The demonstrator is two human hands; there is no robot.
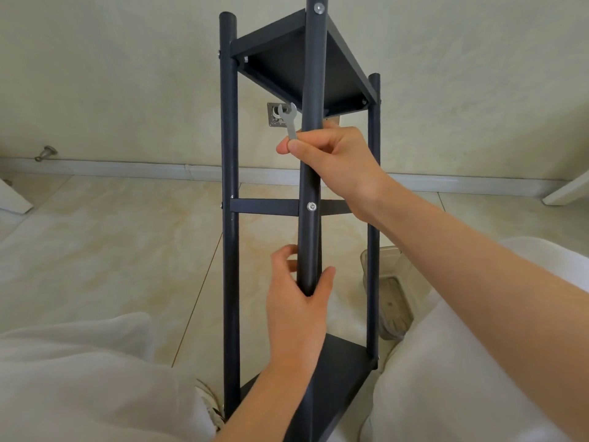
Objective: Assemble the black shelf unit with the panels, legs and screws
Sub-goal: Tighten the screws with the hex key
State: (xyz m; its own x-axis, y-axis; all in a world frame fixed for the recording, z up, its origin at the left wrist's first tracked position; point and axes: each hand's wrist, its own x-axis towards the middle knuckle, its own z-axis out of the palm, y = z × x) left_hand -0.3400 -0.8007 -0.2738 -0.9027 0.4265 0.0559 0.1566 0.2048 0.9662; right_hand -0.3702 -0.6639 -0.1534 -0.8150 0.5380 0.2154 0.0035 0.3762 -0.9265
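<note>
The black shelf unit (230, 154) lies tilted between my knees, its far end toward the wall. Its near leg (314, 74) runs up the middle of the view with silver screws (311, 206) in it. A black panel (299, 59) sits at the far end, a second panel (344, 371) near my lap, and a thin one edge-on at mid height. My left hand (299, 301) grips the near leg low down. My right hand (334, 154) wraps the same leg higher up and pinches a small silver wrench (289, 121) between thumb and finger.
Cream floor tiles run to a pale wall with a baseboard. A clear plastic container (392, 295) stands on the floor by my right knee. A metal wall plate (275, 114) and a door stopper (46, 153) sit low on the wall. White furniture edges show at both sides.
</note>
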